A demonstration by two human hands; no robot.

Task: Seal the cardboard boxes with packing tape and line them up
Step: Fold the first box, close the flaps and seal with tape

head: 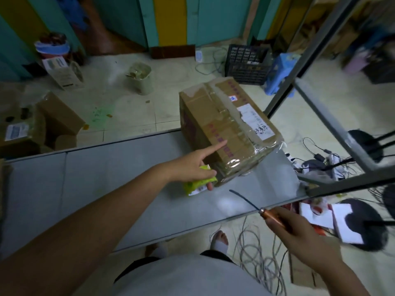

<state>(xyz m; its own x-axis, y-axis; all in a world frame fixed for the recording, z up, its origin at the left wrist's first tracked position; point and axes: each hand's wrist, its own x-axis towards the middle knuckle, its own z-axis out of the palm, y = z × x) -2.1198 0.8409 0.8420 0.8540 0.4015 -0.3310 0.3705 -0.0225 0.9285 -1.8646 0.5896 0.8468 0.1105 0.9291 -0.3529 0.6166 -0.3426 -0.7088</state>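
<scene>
The cardboard box (226, 122) sits on the grey bench (106, 189), at its far right end, skewed to the bench edge. Shiny clear tape runs along its top seam and wraps its near end. A white label (255, 122) is on the lid. The left hand (192, 165) grips a yellow-green packet (197, 184) just beside the box, with its forefinger stretched out to touch the lid's edge. The right hand (299, 229) is wrapped round the copper handle of a tool (272, 215), whose thin dark blade points over the bench. Cables (256, 259) lie tangled on the floor.
</scene>
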